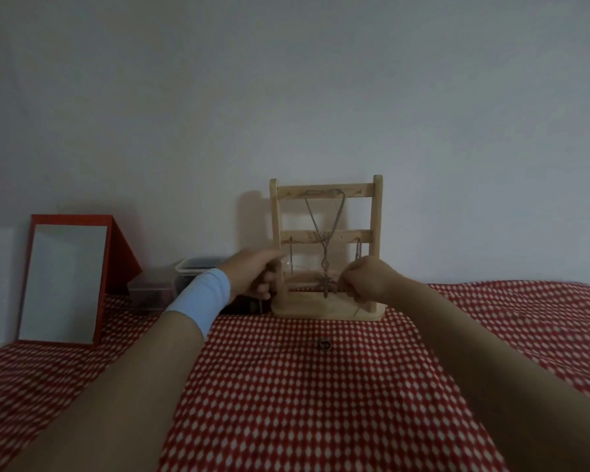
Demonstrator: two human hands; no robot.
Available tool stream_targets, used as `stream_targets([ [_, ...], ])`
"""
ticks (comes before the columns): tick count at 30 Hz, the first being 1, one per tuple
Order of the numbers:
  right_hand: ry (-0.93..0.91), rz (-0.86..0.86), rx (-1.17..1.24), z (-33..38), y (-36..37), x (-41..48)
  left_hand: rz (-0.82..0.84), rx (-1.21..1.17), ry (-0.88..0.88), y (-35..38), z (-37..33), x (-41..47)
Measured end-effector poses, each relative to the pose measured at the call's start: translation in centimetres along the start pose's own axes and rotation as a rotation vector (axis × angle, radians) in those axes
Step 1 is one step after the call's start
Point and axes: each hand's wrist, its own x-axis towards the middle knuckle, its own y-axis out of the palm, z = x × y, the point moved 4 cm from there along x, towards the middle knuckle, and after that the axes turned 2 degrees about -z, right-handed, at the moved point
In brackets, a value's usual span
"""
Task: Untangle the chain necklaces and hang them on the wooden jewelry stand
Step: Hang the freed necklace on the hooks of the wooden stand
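Observation:
A wooden jewelry stand with three rails stands on the table against the wall. A chain necklace hangs from the top rail, its star-shaped pendant down by the bottom rail. Thinner chains hang from the middle rail at its left and right ends. My left hand, with a pale blue wristband, grips the stand's left post. My right hand pinches a chain beside the pendant, low in front of the stand.
A small ring lies on the red-and-white checked tablecloth in front of the stand. A red-framed mirror leans at the left. Clear plastic boxes sit behind my left wrist. The wall is right behind the stand.

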Motion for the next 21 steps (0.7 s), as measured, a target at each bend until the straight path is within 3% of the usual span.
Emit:
stream_targets([
  [3,-0.134,0.007,0.021,1.4,0.2,-0.7,0.105,-0.12,0.079,1.3,-1.7,-0.4],
  [7,-0.256,0.106,0.556,4.1,0.1,-1.2,0.139,-0.022,0.195,2.9,-4.6,-0.9],
  [12,-0.257,-0.01,0.429,4.7,-1.4,-1.6,0.1,0.016,0.246,2.2,-6.0,-1.0],
  [16,-0.294,0.118,0.401,5.0,-1.1,-1.8,0.131,0.014,0.284,2.3,-6.2,-1.1],
  [18,-0.269,0.1,0.504,5.1,-1.2,-1.9,0.123,0.003,0.305,2.4,-6.4,-1.0],
  [21,-0.144,-0.06,0.676,4.3,-2.4,-1.4,0.103,0.008,0.223,1.8,-5.7,-0.7],
])
